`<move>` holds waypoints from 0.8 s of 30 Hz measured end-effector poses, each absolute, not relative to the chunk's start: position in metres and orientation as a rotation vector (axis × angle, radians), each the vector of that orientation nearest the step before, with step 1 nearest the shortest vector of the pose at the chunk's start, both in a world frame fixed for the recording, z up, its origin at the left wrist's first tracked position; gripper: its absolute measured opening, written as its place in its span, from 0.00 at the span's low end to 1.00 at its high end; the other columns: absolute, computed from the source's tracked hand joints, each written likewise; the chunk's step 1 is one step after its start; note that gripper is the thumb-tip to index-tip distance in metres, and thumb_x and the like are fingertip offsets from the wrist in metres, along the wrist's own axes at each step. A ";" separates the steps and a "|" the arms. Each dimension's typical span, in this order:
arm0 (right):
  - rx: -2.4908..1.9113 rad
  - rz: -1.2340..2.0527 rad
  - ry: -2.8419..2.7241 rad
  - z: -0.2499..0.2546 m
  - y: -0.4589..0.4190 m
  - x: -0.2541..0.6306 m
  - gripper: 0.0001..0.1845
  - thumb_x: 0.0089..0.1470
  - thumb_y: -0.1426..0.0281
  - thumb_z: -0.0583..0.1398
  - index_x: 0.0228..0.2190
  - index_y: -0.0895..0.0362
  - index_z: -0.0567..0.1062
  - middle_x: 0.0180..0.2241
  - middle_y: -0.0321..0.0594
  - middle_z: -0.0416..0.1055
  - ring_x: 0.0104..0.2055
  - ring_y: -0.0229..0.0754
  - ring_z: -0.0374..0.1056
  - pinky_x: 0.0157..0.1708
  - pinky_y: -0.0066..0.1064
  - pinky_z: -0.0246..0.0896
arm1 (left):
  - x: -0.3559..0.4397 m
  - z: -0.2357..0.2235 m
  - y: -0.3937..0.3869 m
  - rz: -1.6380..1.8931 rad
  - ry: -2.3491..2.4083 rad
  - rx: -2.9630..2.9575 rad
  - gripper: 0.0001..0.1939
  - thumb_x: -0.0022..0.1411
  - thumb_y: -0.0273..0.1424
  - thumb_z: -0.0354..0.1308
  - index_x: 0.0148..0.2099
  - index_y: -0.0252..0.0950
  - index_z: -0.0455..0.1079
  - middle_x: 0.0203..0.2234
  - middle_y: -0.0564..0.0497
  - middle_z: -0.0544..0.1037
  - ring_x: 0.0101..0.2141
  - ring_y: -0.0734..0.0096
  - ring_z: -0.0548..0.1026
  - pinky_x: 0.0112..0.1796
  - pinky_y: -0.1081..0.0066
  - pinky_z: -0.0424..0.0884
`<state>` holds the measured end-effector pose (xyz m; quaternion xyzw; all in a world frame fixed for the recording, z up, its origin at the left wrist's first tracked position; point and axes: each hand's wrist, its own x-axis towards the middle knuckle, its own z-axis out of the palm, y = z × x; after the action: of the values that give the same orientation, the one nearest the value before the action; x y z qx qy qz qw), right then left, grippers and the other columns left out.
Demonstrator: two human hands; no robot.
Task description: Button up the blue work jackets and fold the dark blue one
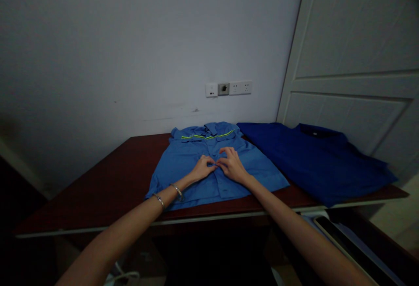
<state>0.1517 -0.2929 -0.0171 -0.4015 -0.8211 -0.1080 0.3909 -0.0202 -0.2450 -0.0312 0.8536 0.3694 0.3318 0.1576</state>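
A light blue work shirt (182, 164) with a yellow-green stripe across its chest lies spread on the dark red table (108, 181), collar toward the wall. My left hand (202, 168) pinches the front placket near its middle, thumb and fingers together. Right beside it, my right hand (231, 165) pinches the same placket, with its other fingers curved above the cloth. The fingertips of both hands nearly meet, and whatever small part of the placket lies between them is hidden. Two bracelets circle my left wrist.
A darker blue garment (304, 159) lies on the table's right side, beside the shirt. Wall sockets (240, 87) sit behind the table, and a white panelled door (353, 59) stands at the right. Below the front edge, an open drawer (376, 233) holds a dark flat object (347, 242).
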 end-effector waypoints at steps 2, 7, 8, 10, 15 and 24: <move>-1.020 -0.258 -2.084 -0.018 -0.292 0.152 0.06 0.50 0.72 0.57 0.28 0.56 0.76 0.44 0.46 0.59 0.49 0.50 0.51 0.45 0.44 0.52 | -0.020 -0.034 -0.246 0.944 1.070 2.397 0.07 0.52 0.31 0.57 0.32 0.33 0.74 0.30 0.49 0.76 0.36 0.66 0.68 0.42 0.68 0.61; -0.992 -0.138 -2.103 -0.020 -0.287 0.157 0.06 0.50 0.70 0.59 0.32 0.53 0.76 0.44 0.44 0.60 0.48 0.48 0.53 0.45 0.44 0.53 | -0.021 -0.037 -0.250 0.960 1.102 2.326 0.07 0.51 0.30 0.58 0.32 0.32 0.74 0.30 0.48 0.76 0.36 0.66 0.69 0.41 0.69 0.61; -0.977 -0.103 -2.088 -0.019 -0.285 0.158 0.07 0.50 0.70 0.59 0.34 0.53 0.75 0.43 0.44 0.60 0.48 0.47 0.54 0.46 0.44 0.53 | -0.020 -0.037 -0.251 0.961 1.108 2.313 0.07 0.51 0.30 0.58 0.32 0.32 0.74 0.30 0.48 0.76 0.36 0.66 0.69 0.41 0.69 0.61; -0.948 -0.019 -2.053 -0.016 -0.283 0.159 0.10 0.51 0.71 0.57 0.37 0.54 0.74 0.41 0.43 0.63 0.46 0.44 0.57 0.46 0.41 0.54 | -0.020 -0.037 -0.251 0.962 1.123 2.289 0.07 0.51 0.31 0.59 0.31 0.32 0.74 0.30 0.48 0.76 0.36 0.66 0.68 0.40 0.69 0.61; -0.946 0.064 -2.224 -0.002 -0.285 0.153 0.13 0.52 0.78 0.53 0.40 0.57 0.70 0.37 0.41 0.69 0.41 0.41 0.61 0.42 0.33 0.56 | -0.019 -0.037 -0.250 0.959 1.155 2.241 0.07 0.49 0.30 0.60 0.30 0.32 0.74 0.29 0.49 0.76 0.37 0.65 0.69 0.41 0.68 0.61; -1.116 -0.295 -2.604 0.015 -0.290 0.137 0.15 0.47 0.81 0.54 0.39 0.58 0.68 0.35 0.43 0.69 0.40 0.43 0.61 0.35 0.29 0.55 | -0.015 -0.034 -0.253 1.001 1.027 2.178 0.05 0.50 0.28 0.59 0.29 0.31 0.72 0.28 0.51 0.77 0.33 0.67 0.72 0.40 0.69 0.65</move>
<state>0.1373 -0.2901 0.0152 -0.3875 -0.9044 -0.1026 0.1463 -0.0150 -0.2525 -0.0345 0.8055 0.3800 0.3704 0.2638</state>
